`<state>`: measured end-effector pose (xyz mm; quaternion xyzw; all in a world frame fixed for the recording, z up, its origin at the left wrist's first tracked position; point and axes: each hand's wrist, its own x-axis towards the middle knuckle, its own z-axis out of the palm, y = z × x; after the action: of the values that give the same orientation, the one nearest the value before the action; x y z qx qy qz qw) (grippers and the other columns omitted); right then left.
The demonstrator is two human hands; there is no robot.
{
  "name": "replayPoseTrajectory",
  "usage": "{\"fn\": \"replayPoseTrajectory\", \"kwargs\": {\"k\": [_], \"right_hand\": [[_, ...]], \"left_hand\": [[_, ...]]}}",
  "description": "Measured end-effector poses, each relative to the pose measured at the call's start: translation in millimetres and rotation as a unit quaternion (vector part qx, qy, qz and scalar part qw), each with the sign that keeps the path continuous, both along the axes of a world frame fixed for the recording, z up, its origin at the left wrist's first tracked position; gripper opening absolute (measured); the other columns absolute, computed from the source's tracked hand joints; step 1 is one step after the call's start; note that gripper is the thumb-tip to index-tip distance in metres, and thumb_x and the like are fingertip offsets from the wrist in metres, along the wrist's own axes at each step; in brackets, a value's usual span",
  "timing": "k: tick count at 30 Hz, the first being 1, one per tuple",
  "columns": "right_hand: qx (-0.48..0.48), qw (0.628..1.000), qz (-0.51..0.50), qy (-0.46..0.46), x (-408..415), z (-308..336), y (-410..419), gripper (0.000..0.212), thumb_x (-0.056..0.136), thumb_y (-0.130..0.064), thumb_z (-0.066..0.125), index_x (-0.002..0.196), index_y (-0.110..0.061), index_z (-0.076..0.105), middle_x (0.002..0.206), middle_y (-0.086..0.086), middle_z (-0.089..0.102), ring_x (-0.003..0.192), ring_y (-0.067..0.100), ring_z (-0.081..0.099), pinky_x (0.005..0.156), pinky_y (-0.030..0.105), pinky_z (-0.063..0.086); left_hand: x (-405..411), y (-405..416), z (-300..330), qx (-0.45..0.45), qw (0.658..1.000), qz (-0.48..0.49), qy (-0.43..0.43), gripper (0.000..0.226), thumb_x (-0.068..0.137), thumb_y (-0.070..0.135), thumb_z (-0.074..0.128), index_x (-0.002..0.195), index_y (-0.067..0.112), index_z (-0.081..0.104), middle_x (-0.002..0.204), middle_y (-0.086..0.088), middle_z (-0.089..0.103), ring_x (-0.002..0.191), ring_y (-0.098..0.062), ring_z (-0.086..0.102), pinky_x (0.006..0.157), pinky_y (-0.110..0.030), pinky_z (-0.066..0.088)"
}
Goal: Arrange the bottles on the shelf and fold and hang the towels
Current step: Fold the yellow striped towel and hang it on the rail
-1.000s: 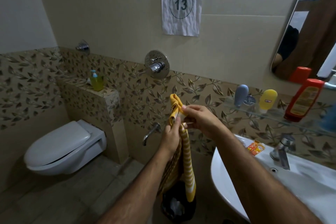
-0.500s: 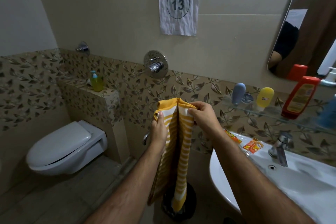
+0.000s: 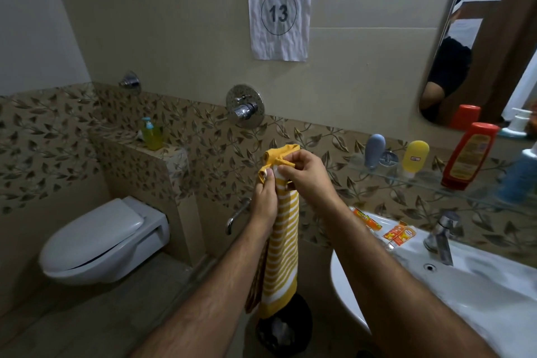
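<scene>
A yellow-and-white striped towel (image 3: 283,241) hangs in a narrow bunch in front of the tiled wall. My left hand (image 3: 266,200) grips it just below its top edge. My right hand (image 3: 305,174) pinches the yellow hem at the top, close against the left hand. On the glass shelf (image 3: 430,183) at the right stand a grey bottle (image 3: 374,150), a yellow bottle (image 3: 415,158), a red bottle (image 3: 469,155) and a blurred blue bottle (image 3: 520,174).
A white sink (image 3: 479,296) with a chrome tap (image 3: 441,237) sits at lower right, with orange packets (image 3: 398,234) on its rim. A toilet (image 3: 101,241) is at the left, a green soap bottle (image 3: 152,135) on the ledge, a black bin (image 3: 284,328) below the towel.
The towel was spread between my hands half a second ago. My hands have come together at its top and the towel now hangs in a narrow bunch.
</scene>
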<state>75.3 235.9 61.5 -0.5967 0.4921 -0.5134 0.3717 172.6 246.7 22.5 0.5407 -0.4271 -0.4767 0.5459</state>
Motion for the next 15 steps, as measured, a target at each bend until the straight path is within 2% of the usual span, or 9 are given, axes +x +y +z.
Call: {"fn": "replayPoseTrajectory", "kwargs": {"k": [2,4,6,8,10,11,13,15], "right_hand": [[0.002,1.0,0.018,0.002,-3.2,4.1,-0.4,0.014,0.094,-0.025,0.064,0.098,-0.012,0.067,0.098,0.015,0.072,0.093,0.027,0.071,0.083,0.047,0.06],[0.023,0.998,0.055,-0.028,-7.7,10.0,0.3,0.029,0.101,-0.04,0.049,0.102,-0.018,0.068,0.103,0.012,0.072,0.1,0.026,0.069,0.09,0.043,0.057],[0.04,0.994,0.079,-0.064,-13.5,16.3,0.5,0.046,0.103,-0.051,0.032,0.111,-0.023,0.067,0.109,0.013,0.071,0.105,0.023,0.067,0.091,0.039,0.054],[0.041,0.993,0.077,-0.083,-20.0,22.0,-1.7,0.055,0.103,-0.055,0.023,0.119,-0.02,0.063,0.107,0.012,0.073,0.104,0.02,0.067,0.087,0.035,0.052],[0.034,0.992,0.08,-0.089,-28.3,27.2,-3.3,0.058,0.104,-0.053,0.02,0.121,-0.017,0.062,0.107,0.012,0.074,0.104,0.02,0.069,0.086,0.034,0.053],[0.028,0.991,0.083,-0.096,-32.3,30.2,-3.3,0.056,0.105,-0.051,0.022,0.121,-0.016,0.062,0.109,0.012,0.074,0.105,0.022,0.07,0.087,0.035,0.054],[0.0,0.99,0.069,-0.121,-43.5,34.7,-2.2,0.046,0.106,-0.043,0.03,0.118,-0.012,0.062,0.109,0.014,0.074,0.103,0.025,0.071,0.087,0.037,0.056],[-0.045,0.991,-0.005,-0.129,-59.2,34.2,-3.6,0.025,0.103,-0.028,0.048,0.113,-0.009,0.06,0.101,0.014,0.074,0.091,0.025,0.073,0.075,0.035,0.057]], "left_hand": [[-0.5,1.2,5.4,-0.017,1.0,-0.014,-0.003,0.068,0.095,0.065,0.032,0.116,0.01,0.064,0.107,-0.008,0.07,0.098,-0.021,0.066,0.088,-0.038,0.054],[-1.5,0.5,11.4,-0.04,0.999,-0.028,-0.013,0.059,0.098,0.058,0.029,0.107,0.013,0.066,0.096,-0.002,0.069,0.088,-0.013,0.065,0.072,-0.027,0.051],[-3.0,2.0,19.2,-0.066,0.996,-0.049,-0.035,0.063,0.091,0.068,0.034,0.105,0.016,0.068,0.09,0.003,0.07,0.083,-0.009,0.066,0.066,-0.024,0.049],[-5.0,-2.4,23.7,-0.106,0.991,-0.056,-0.053,0.052,0.082,0.067,0.055,0.101,0.02,0.07,0.089,0.005,0.072,0.085,-0.01,0.068,0.071,-0.027,0.051],[-7.1,-8.5,30.0,-0.094,0.993,-0.048,-0.057,0.031,0.086,0.054,0.062,0.088,0.023,0.067,0.087,0.004,0.07,0.09,-0.017,0.068,0.08,-0.032,0.051],[-8.8,-11.0,33.5,-0.07,0.995,-0.045,-0.054,0.031,0.09,0.054,0.057,0.083,0.024,0.064,0.087,0.003,0.069,0.091,-0.019,0.067,0.084,-0.034,0.052],[-14.2,-15.8,40.6,-0.042,0.997,-0.045,-0.037,0.048,0.088,0.065,0.048,0.085,0.021,0.067,0.092,-0.003,0.071,0.094,-0.021,0.066,0.091,-0.039,0.052],[-21.6,-19.2,48.6,-0.045,0.997,-0.059,-0.001,0.06,0.081,0.07,0.049,0.092,0.016,0.072,0.099,-0.006,0.074,0.096,-0.022,0.069,0.093,-0.045,0.054]]}}
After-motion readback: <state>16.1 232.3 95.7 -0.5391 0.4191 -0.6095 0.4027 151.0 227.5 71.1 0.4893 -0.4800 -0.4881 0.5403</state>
